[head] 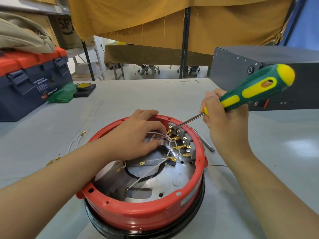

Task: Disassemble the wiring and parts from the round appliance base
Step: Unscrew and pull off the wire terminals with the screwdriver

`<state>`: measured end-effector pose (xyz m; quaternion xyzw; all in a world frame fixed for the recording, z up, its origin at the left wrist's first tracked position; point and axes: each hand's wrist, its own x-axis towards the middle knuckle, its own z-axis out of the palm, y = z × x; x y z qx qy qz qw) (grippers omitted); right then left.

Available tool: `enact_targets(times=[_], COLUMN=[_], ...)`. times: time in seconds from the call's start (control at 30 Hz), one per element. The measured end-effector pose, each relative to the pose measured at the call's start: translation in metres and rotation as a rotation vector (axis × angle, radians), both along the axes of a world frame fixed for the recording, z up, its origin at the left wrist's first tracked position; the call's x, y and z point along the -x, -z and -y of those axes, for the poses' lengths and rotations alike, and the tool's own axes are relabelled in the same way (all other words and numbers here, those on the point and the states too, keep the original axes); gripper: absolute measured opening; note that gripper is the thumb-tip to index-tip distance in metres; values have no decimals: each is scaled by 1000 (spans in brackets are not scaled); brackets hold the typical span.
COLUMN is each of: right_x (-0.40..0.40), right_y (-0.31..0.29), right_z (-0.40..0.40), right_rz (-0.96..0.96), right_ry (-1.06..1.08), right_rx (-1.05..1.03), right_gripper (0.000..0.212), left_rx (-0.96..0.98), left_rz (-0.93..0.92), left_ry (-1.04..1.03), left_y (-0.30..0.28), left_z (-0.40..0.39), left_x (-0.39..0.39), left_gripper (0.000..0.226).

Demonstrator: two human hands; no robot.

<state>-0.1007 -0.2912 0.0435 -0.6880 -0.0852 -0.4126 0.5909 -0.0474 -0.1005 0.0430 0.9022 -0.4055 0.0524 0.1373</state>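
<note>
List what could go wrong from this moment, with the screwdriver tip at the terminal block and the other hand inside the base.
1. The screwdriver tip sits on the grey terminal block, right beside the left hand fingers; a slip could jab them.
2. Prying could bend the brass connectors or tear the white wires.
3. The red base is steadied only from inside, so levering may shift it on the table.

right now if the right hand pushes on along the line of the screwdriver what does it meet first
Probably the grey terminal block inside the red base: the right hand aims the screwdriver there, tip seemingly touching; depth is unclear.
</note>
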Motion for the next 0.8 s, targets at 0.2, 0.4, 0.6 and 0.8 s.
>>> enact_targets(times=[0.2,0.4,0.6,0.8], right_x=[1,-3,-6,-7], right_y=[-2,0,-1,-1], right_z=[0,1,0,-2], right_rz=[-10,-25,-23,-32], right_ry=[-16,-17,-7,-2], right_rx=[37,-92,-140,-184], right_gripper=[31,32,33,35], left_rx=[1,2,-8,-5], left_rz=[1,11,16,25], left_ry=[-9,-17,-23,-27], left_y=[1,2,1,1], left_z=[1,1,3,3], left_x=[0,0,0,0], left_gripper=[26,25,25,25])
